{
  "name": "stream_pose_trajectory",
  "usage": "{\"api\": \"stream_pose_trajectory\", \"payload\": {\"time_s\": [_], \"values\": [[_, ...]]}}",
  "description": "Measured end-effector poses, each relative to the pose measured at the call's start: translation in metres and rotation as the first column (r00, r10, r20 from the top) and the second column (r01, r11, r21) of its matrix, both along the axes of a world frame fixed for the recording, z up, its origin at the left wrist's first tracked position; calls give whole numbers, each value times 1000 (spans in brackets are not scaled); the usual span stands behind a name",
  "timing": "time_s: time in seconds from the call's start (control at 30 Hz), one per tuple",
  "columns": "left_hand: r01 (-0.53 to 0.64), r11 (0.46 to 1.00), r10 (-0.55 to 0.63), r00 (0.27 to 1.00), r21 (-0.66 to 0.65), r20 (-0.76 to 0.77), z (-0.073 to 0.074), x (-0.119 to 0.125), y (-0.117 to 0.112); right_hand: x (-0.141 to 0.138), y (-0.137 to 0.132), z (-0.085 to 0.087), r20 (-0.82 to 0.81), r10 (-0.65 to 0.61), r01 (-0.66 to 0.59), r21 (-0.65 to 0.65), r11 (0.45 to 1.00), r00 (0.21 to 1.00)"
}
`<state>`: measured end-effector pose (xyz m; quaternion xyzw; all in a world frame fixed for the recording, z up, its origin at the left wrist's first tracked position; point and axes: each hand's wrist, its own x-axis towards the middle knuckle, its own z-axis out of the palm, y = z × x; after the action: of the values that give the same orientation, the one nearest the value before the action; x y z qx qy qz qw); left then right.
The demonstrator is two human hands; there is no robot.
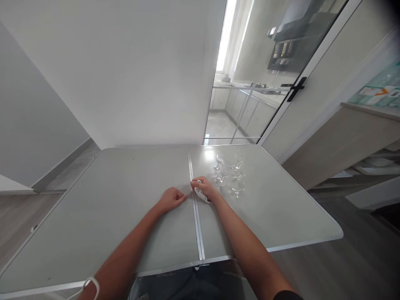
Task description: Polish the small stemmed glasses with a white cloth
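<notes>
My right hand is closed around a small white elongated object, just right of the seam in the folding table. Its exact kind is hard to make out, as my fingers cover part of it. My left hand rests on the table left of the seam, fingers curled in and thumb and forefinger tips drawn together toward the right hand. Whatever those tips pinch, if anything, is too small to see. Beyond my right hand, several clear stemmed glasses stand close together on the right half of the table.
A metal seam strip divides the tabletop. Behind it rises a white wall, with a glass door onto a kitchen at the right. A wooden shelf unit with packed bottles stands at the far right.
</notes>
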<state>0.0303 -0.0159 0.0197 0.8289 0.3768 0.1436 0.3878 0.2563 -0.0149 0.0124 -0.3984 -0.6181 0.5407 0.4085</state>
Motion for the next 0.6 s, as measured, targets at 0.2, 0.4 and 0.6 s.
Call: {"api": "stream_pose_trajectory", "payload": {"time_s": [0.2,0.4,0.6], "values": [[351,883,-266,921,-311,285,2,-21,11,6,2,-4,-25,114,-116,-77,990,993],[349,872,-266,926,-342,267,1,-21,14,9,-3,-1,-109,388,-400,-133,907,915],[347,872,-257,925,-346,281,5,-19,12,8,-6,-5,-307,503,-577,-236,782,808]]}}
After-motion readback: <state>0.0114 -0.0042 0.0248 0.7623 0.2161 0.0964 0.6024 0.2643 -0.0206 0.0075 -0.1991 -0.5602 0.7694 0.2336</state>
